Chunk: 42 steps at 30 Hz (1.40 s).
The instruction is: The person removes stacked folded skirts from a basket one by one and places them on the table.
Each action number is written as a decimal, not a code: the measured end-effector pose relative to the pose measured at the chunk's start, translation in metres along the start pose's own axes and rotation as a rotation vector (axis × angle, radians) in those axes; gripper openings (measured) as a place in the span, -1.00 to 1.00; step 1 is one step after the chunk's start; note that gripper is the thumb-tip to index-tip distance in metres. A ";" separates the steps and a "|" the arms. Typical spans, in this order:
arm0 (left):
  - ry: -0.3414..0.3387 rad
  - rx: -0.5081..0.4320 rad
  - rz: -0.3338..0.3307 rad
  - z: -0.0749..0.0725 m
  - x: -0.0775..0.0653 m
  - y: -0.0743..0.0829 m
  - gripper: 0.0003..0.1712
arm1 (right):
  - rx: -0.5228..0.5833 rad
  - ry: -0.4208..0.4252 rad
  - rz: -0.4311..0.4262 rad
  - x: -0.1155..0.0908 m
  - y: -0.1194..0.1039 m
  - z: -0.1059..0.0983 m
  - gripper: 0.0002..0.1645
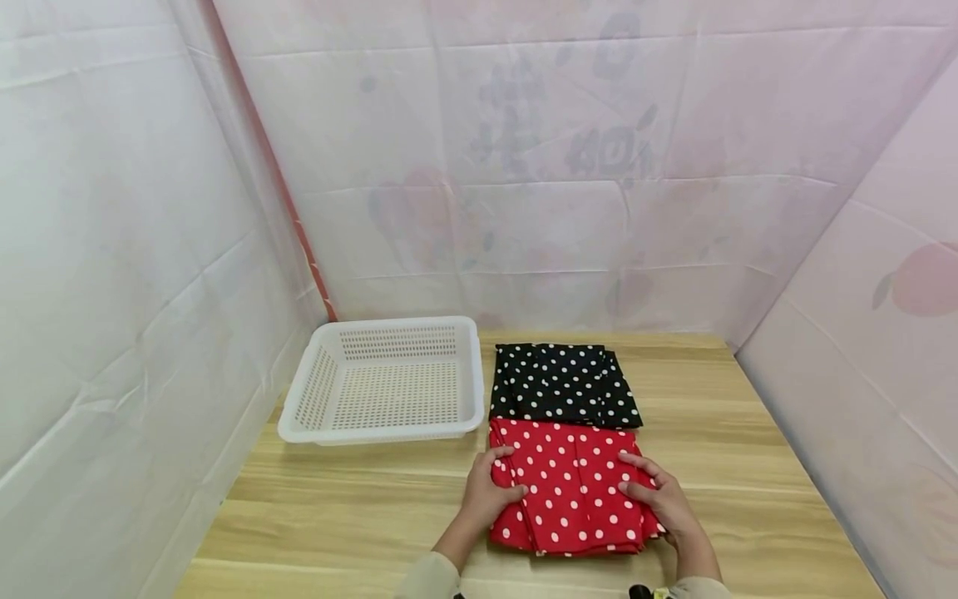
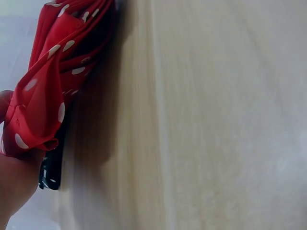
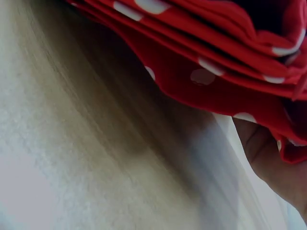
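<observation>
A folded red cloth with white polka dots (image 1: 572, 491) lies between both hands near the front of the table. My left hand (image 1: 486, 492) grips its left edge, thumb and a finger showing on top, the other fingers hidden. At the opposite edge my right hand (image 1: 666, 499) holds the fabric in the same way. Stacked layers of the red cloth (image 3: 220, 52) appear in the right wrist view, with a shadow gap above the wood. Just behind lies a folded black cloth with white dots (image 1: 557, 383); its front edge meets the red one.
A white perforated plastic basket (image 1: 382, 434) stands at the back left, with nothing seen inside. The wood-grain table (image 1: 337, 516) is bounded by pale printed sheets (image 1: 539, 233) at the back and both sides.
</observation>
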<state>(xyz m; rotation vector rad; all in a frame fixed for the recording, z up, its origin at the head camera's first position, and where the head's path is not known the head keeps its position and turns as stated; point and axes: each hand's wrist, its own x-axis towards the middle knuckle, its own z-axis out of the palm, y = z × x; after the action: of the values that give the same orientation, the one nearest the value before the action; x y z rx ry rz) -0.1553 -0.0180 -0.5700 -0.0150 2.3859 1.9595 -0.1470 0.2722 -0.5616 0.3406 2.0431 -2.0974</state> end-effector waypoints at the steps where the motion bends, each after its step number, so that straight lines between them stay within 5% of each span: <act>1: 0.007 0.008 0.000 0.000 0.002 -0.003 -0.36 | -0.012 0.003 -0.001 0.002 0.001 0.000 -0.42; 14: 0.023 0.148 -0.062 -0.008 0.017 -0.015 -0.41 | -0.058 0.000 -0.007 0.016 0.008 0.007 -0.39; 29: 0.030 0.165 -0.042 -0.012 0.016 -0.014 -0.41 | -0.078 0.013 0.003 0.018 0.008 0.005 -0.39; 37: 0.085 0.087 -0.033 -0.038 0.001 -0.018 -0.43 | -0.277 0.042 0.007 0.000 -0.002 -0.011 -0.46; 42: 0.091 0.054 -0.021 -0.055 -0.008 -0.016 -0.46 | -0.293 0.070 -0.009 -0.011 -0.012 -0.028 -0.46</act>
<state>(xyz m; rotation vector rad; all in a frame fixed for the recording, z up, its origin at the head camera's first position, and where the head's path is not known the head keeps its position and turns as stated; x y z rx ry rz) -0.1484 -0.0756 -0.5748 -0.1294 2.4830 1.9252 -0.1386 0.3001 -0.5478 0.3614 2.3527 -1.7773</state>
